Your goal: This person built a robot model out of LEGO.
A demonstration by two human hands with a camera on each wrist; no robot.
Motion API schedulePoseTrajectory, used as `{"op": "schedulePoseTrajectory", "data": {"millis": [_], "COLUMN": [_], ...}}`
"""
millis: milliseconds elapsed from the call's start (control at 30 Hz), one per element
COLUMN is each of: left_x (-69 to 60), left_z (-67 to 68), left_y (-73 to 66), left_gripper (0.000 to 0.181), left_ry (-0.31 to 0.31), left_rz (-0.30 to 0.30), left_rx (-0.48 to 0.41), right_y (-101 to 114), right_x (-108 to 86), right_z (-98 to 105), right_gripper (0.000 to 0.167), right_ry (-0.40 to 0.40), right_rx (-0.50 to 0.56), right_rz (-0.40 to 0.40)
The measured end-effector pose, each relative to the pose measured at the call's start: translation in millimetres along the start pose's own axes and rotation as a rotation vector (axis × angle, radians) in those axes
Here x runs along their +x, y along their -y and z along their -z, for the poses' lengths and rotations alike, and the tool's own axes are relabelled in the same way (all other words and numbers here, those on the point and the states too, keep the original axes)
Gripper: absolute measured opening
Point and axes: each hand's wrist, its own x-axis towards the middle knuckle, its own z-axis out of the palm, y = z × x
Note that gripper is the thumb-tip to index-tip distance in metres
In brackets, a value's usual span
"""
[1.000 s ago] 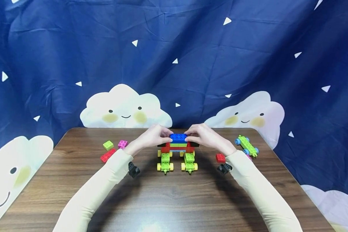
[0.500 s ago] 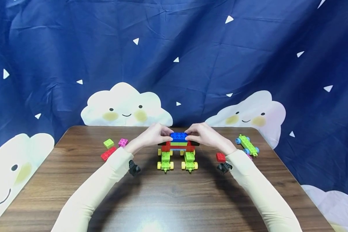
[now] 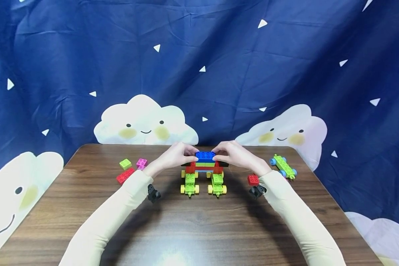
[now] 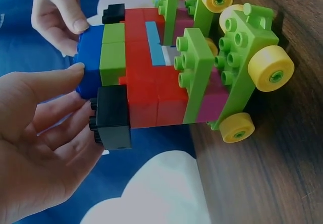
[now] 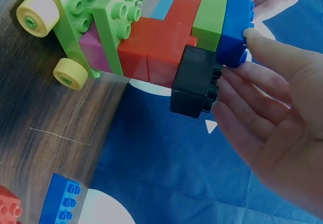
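Note:
A block structure stands on two green wheeled bases (image 3: 190, 188) with yellow wheels. Red blocks (image 4: 142, 82) form its middle, with green blocks (image 5: 210, 17) above them and a blue block (image 3: 205, 156) on top. Black blocks (image 4: 114, 114) jut out at both sides. My left hand (image 3: 176, 154) pinches the left end of the blue block between thumb and fingers. At the right end of the same block, my right hand (image 3: 234, 154) pinches in the same way. In the right wrist view, the right hand's lower fingers (image 5: 242, 118) lie beside a black block (image 5: 193, 80).
On the wooden table (image 3: 186, 229), a green block (image 3: 125, 164), a red block (image 3: 125, 176) and a pink block (image 3: 141, 163) lie at left. At right are a red block (image 3: 253, 180) and a green wheeled base (image 3: 283, 166). A blue block (image 5: 59, 201) shows in the right wrist view.

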Motion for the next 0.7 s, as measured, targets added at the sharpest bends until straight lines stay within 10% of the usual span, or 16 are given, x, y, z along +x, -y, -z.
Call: {"op": "schedulePoseTrajectory", "data": {"millis": [700], "left_x": [1.1], "left_z": [2.7], "left_y": [6.8], "left_gripper": [0.034], "left_ry": [0.022], "left_rz": [0.005], "left_rx": [-0.055], "right_y": [-42], "right_x": [-11.3], "right_z": [27], "right_gripper": [0.028], "right_ry": [-0.174], "right_rx": [-0.018], "right_rz": [-0.048]}}
